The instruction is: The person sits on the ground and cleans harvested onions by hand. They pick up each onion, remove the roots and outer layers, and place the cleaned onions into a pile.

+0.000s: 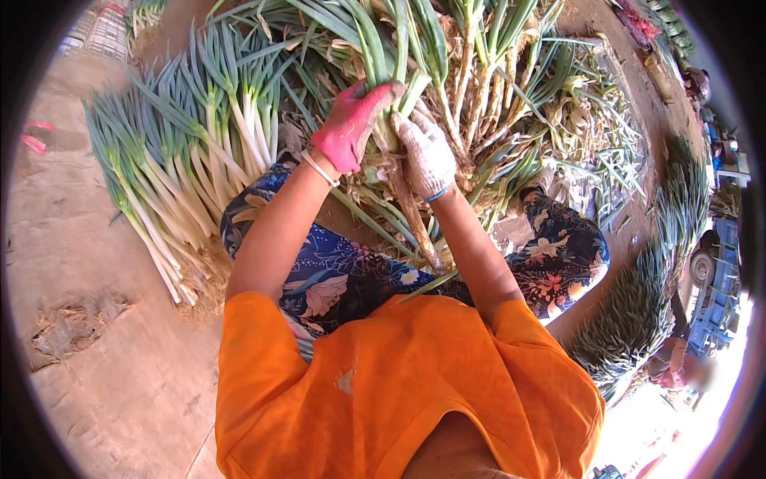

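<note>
My left hand (350,123), in a red-pink glove, is closed around the upper part of a large green onion (402,185), its thumb along the green leaves. My right hand (426,149), in a soiled white knit glove, grips the same stalk and a leaf sheath just below. The stalk's lower end is brown with dry, dirty skin and hangs toward my lap. Beyond my right hand leans a bunch of unpeeled green onions (482,99) with earthy stems. To my left lies a row of cleaned green onions (179,173) with white stems and roots.
Peeled leaves and dry skins (589,114) pile up ahead and to the right. A long bank of green onions (634,299) lines the right side, near a blue cart (718,281) and another person (670,365). White crates (108,33) stand far left on the concrete floor (137,383).
</note>
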A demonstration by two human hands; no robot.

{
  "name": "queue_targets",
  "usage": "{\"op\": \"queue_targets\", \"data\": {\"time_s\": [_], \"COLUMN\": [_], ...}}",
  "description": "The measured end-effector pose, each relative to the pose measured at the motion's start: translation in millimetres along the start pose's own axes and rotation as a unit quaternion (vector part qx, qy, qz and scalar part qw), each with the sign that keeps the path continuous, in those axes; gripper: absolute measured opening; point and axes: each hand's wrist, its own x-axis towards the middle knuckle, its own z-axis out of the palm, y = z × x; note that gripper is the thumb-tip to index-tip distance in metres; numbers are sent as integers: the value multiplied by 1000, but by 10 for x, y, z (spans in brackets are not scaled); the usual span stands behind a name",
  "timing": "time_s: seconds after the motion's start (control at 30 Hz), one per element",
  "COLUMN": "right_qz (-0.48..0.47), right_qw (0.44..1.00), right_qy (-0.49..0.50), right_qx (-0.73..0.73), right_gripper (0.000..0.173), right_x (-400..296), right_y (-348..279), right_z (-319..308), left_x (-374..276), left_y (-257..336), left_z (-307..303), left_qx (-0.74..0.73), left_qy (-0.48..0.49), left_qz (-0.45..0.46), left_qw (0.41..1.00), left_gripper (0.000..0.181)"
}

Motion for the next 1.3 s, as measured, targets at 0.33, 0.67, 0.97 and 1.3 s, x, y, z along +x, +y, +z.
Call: {"op": "queue_targets", "data": {"time_s": [0.33,0.67,0.97,1.3], "right_qz": [129,165,377,343], "right_qw": [980,916,655,913], "right_qy": [139,45,-110,212], "right_qx": [53,-364,-646,67], "right_gripper": [17,33,47,43], "right_x": [-170,-641,-1110,-365], "right_y": [313,627,1330,149], "right_z": [-73,-681,-1959,-452], "left_x": [66,60,106,273], "left_y": [55,291,724,755], "left_z": [-60,-81,-566,-745], "left_qx": [-100,-55,-72,-100], "left_qy": [-76,-9,-20,75], "left_qz": [16,74,139,95], "left_qw": [992,996,987,988], "left_gripper": [22,28,28,22]}}
